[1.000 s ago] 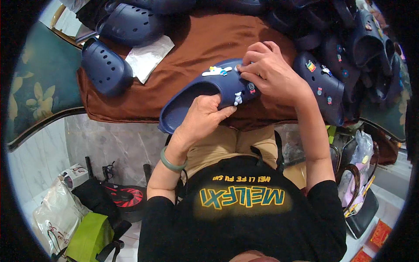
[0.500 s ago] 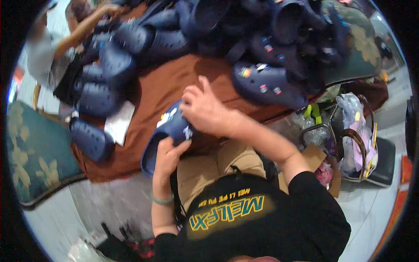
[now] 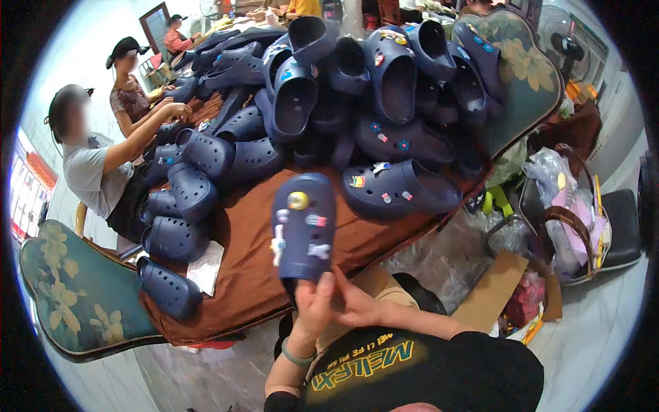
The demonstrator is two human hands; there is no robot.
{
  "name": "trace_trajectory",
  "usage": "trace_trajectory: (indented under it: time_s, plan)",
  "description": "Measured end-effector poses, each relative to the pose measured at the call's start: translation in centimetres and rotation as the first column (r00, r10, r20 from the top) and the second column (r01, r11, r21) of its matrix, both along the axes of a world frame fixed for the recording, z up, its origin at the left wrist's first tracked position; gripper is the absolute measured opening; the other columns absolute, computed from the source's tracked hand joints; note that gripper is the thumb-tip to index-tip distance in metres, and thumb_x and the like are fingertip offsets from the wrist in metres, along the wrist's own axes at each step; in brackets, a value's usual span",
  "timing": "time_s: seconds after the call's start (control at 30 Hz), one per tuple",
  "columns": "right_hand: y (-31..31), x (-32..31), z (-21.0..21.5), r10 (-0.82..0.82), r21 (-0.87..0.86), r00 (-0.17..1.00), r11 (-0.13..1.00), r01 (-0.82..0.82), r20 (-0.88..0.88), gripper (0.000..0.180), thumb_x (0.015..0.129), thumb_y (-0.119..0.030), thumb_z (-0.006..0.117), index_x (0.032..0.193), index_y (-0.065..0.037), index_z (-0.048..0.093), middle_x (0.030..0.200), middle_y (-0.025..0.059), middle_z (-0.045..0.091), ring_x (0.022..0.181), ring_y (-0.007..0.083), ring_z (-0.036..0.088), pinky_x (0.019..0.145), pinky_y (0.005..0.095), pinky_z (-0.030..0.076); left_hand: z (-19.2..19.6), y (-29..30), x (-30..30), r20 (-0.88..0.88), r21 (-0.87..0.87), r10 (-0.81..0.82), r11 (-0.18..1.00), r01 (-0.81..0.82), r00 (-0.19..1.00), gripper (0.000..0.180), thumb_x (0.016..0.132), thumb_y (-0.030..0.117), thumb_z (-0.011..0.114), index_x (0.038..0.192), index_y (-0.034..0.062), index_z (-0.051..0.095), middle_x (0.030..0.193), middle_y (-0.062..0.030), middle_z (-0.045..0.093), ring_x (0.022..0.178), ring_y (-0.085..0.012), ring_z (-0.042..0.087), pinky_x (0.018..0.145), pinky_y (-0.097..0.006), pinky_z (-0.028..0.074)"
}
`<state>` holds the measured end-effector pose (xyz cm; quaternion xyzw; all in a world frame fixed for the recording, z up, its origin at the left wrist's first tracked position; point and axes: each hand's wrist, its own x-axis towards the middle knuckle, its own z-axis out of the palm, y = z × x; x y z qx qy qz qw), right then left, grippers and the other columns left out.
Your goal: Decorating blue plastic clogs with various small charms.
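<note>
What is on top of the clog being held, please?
On the clog sit charms, including a round yellow one near the toe. The left hand covers part of the heel end; anything there is hidden.

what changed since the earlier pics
The navy clog swung its toe leftward, now pointing forward. The right hand left the toe, where a round yellow charm now shows, and came back beside the left hand. That hand still grips the open end; the white paper still lies on the brown cloth.

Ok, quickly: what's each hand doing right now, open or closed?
Left hand: closed, holding a charm-studded, round-toed navy clog.
Right hand: fingers partly hidden; grip cannot be told.
</note>
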<state>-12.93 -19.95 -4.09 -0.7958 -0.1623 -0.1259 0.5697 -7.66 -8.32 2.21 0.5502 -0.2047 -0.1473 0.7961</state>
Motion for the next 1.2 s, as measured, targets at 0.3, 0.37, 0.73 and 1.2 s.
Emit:
trace_trajectory:
  time_s: [0.3,0.37,0.73,1.2]
  plan:
    - [-5.7,-3.7,-0.3,-0.404,0.328,0.893,0.831,0.448,-0.196,0.040,0.094,-0.008,0.049,0.132,-0.001,0.039,0.124,0.0134,0.050,0.117,0.0235,0.047,0.102,0.0382,0.036,2.5,-1.7,-0.2,0.621,0.274,-0.448,0.893,0.357,0.644,0.021,0.082,0.000,0.063,0.103,-0.0054,0.067,0.092,-0.0148,0.069,0.081,-0.0219,0.067,0.074,-0.032,0.052]
    - [-8.3,-5.3,0.8,-0.563,0.230,0.798,0.765,0.601,-0.213,0.038,0.095,-0.009,0.048,0.131,0.002,0.038,0.123,0.0141,0.051,0.115,0.0232,0.048,0.102,0.0369,0.036,1.7,-1.1,0.2,0.442,0.212,-0.483,0.875,0.435,0.756,0.013,0.084,0.000,0.060,0.091,-0.0061,0.068,0.083,-0.0131,0.070,0.073,-0.0218,0.068,0.072,-0.030,0.053]
    - [-18.5,-13.3,-0.5,-0.896,0.614,0.316,0.063,0.787,-0.312,0.037,0.096,-0.013,0.054,0.130,-0.001,0.048,0.121,0.0056,0.057,0.108,0.0166,0.053,0.096,0.0312,0.041,-5.0,-3.4,0.8,0.003,0.323,-0.319,0.897,0.301,0.948,0.018,0.096,0.009,0.056,0.103,-0.0047,0.066,0.086,-0.0073,0.069,0.080,-0.0118,0.064,0.076,-0.025,0.051]
    - [-30.0,-13.8,-0.9,-0.856,-0.097,0.494,0.510,0.854,-0.151,0.048,0.093,-0.015,0.058,0.136,0.001,0.047,0.133,0.0122,0.055,0.122,0.0183,0.050,0.104,0.0295,0.035,-5.1,-6.7,1.3,0.124,0.609,-0.527,0.710,0.354,0.841,0.023,0.095,0.013,0.058,0.109,-0.0028,0.064,0.091,-0.0101,0.072,0.085,-0.0138,0.067,0.076,-0.027,0.052]
